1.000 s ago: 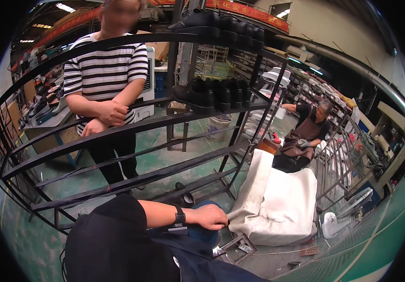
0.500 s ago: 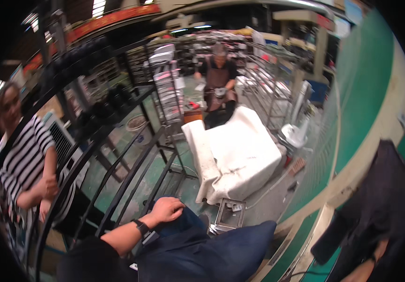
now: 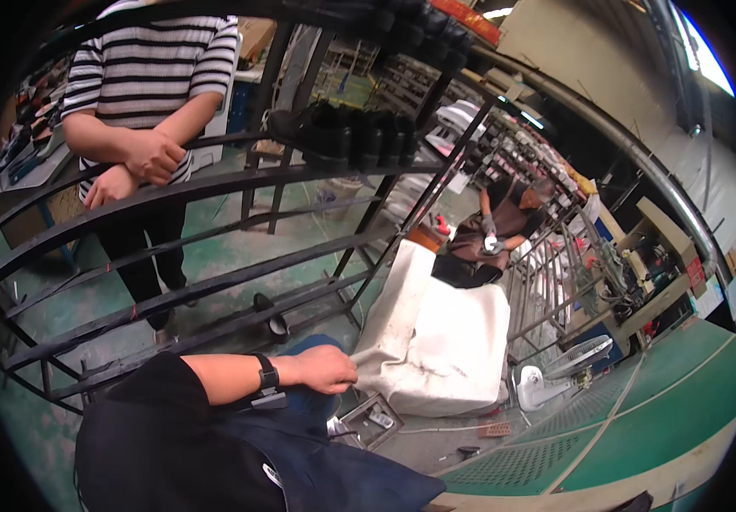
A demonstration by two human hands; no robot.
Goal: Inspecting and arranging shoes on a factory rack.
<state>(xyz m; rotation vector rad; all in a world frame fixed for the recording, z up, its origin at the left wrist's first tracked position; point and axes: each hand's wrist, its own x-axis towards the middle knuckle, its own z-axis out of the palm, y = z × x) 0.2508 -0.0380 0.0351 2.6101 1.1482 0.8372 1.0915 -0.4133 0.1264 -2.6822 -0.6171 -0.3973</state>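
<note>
My left hand [image 3: 327,369], with a dark watch [image 3: 267,373] at the wrist, is over my knee in blue trousers [image 3: 300,411]. Its fingers are curled in, and nothing shows in them. Their tips come close to a creased white cover [image 3: 462,341] draped over a block-like shape; I cannot tell whether they touch it. Dark navy cloth [image 3: 342,469] lies across my lap. Below the hand, on the floor, stands a small metal frame [image 3: 366,418] with a small bottle [image 3: 381,418] in it. My right hand is out of view.
A black metal rack [image 3: 214,192] with black shoes [image 3: 325,136] stands at my left. Behind it, a person in a striped top [image 3: 154,77] holds their forearms crossed. Beyond the cover sits an aproned co-worker [image 3: 505,226]. A white fan [image 3: 547,384] and green perforated panel [image 3: 522,456] are at right.
The view has swung, bringing the rack and striped-top person further in. My left hand has gone from lying flat on the thigh to curled fingers. My right forearm has left the view.
</note>
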